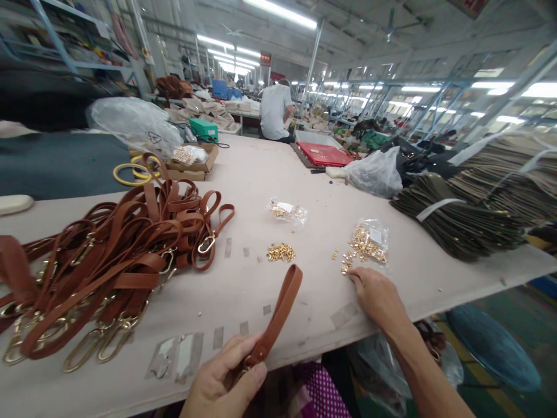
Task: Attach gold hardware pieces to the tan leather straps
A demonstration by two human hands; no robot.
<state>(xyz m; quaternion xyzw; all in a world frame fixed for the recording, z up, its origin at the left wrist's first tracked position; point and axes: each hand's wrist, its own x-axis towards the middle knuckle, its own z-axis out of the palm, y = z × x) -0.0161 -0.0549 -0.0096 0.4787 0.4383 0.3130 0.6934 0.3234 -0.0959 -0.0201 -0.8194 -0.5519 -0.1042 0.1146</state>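
The workroom (348, 52) is big and long, with bright lights (281, 13) up high; a wide pale desk (261, 168) fills the front of it; far back, another person (274, 113) in a white top sits past the desk; on the left of the desk lies a big messy heap of brown straps (134, 281), some with gold clips (123, 323) on them; on the right is a stack of dark flat pieces (461, 223) with a pale band (439, 208) across it; the left grip (228, 377), down by the near edge, is clamped on the low end of one brown strap (272, 331), which makes a loop that leans up to the right; the right grip (383, 296) reaches to some loose gold bits (348, 258), its tips touching them or just beside, and I cannot tell if it has pinched one; those bits lie next to a clear bag (375, 227) with more inside; a second clear bag (289, 213) and a small gold pile (281, 252) sit in the middle; the held strap looks part done to me: its loop is made, but its end is too small to tell if a gold bit sits there; lots of bits lie loose, so much seems left to do; how many straps in the heap are done, I cannot tell.
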